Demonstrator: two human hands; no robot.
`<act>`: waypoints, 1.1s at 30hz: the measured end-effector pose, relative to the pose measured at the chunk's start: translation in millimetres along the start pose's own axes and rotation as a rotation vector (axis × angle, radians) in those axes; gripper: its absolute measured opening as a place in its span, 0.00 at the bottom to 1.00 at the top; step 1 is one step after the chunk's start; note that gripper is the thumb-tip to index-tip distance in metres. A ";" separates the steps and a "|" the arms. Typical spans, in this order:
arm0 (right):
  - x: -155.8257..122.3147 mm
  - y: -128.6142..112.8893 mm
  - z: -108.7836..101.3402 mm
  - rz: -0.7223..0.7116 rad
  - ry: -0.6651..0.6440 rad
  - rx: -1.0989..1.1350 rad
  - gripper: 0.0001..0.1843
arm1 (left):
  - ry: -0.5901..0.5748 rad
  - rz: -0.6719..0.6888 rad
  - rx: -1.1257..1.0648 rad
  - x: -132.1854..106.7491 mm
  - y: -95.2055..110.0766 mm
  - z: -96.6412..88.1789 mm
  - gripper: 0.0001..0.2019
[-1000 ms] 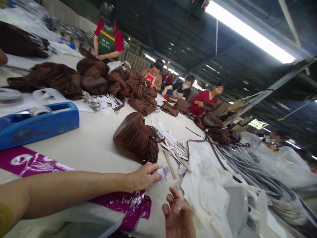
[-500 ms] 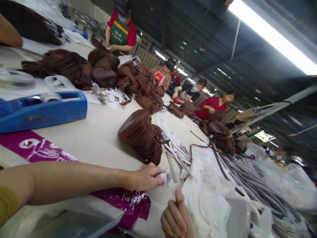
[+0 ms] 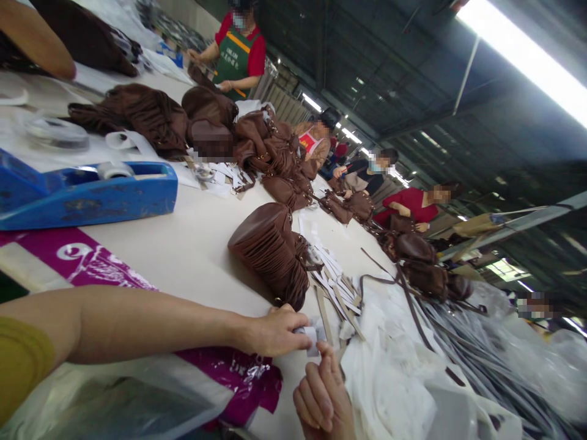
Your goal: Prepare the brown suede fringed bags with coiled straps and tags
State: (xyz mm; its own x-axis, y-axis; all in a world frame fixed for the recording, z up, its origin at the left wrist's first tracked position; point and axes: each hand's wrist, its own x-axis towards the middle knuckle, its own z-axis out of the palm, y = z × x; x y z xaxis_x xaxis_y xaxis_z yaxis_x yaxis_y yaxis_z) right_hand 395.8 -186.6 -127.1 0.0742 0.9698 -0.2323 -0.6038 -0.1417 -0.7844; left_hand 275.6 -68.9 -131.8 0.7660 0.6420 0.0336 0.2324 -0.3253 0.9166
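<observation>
My left hand (image 3: 279, 331) is closed around a small white slip (image 3: 312, 340), perhaps a paper label, with a clear, glossy piece at its edge. My right hand (image 3: 323, 394) is just below and to the right, fingers curled and thumb and forefinger together at the slip's corner. Whether those fingertips pinch anything is too small to tell. Just beyond my left hand, a dark brown pleated leather handbag (image 3: 270, 253) lies on its side on the pale table (image 3: 202, 244).
A blue tape dispenser (image 3: 92, 192) stands left, above a purple printed plastic sheet (image 3: 110, 263). White strips (image 3: 332, 275) lie beside the bag, and white wrapping (image 3: 389, 366) bulges at right. More brown bags (image 3: 137, 119) line the table, with several people (image 3: 238, 55) working behind.
My right hand's fingertips have risen to the corner of the white slip in my left hand. The view has shifted slightly, so the table and bags appear farther right.
</observation>
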 end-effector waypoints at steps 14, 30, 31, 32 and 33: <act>5.9 11.0 -21.5 -0.074 0.041 -0.209 0.13 | -0.051 0.000 0.067 -3.6 2.9 -3.1 0.18; 0.0 9.4 -24.2 -0.014 0.043 -0.308 0.19 | -0.005 0.003 0.059 -2.7 6.7 -4.8 0.11; -0.2 8.6 -23.3 -0.005 0.059 -0.326 0.20 | -0.009 0.004 0.053 -2.8 6.5 -5.1 0.11; -0.2 7.7 -22.6 0.001 0.080 -0.347 0.20 | -0.013 0.004 0.052 -3.1 6.5 -5.4 0.11; -0.1 6.9 -22.0 0.002 0.103 -0.370 0.21 | -0.018 0.004 0.054 -3.4 6.6 -5.8 0.11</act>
State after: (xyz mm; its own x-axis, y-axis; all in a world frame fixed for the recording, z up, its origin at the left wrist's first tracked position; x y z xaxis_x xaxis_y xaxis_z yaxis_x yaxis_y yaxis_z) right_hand 409.1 -192.0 -145.1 0.1644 0.9470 -0.2758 -0.2782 -0.2237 -0.9341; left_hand 271.0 -69.2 -123.6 0.7773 0.6284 0.0294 0.2615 -0.3653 0.8934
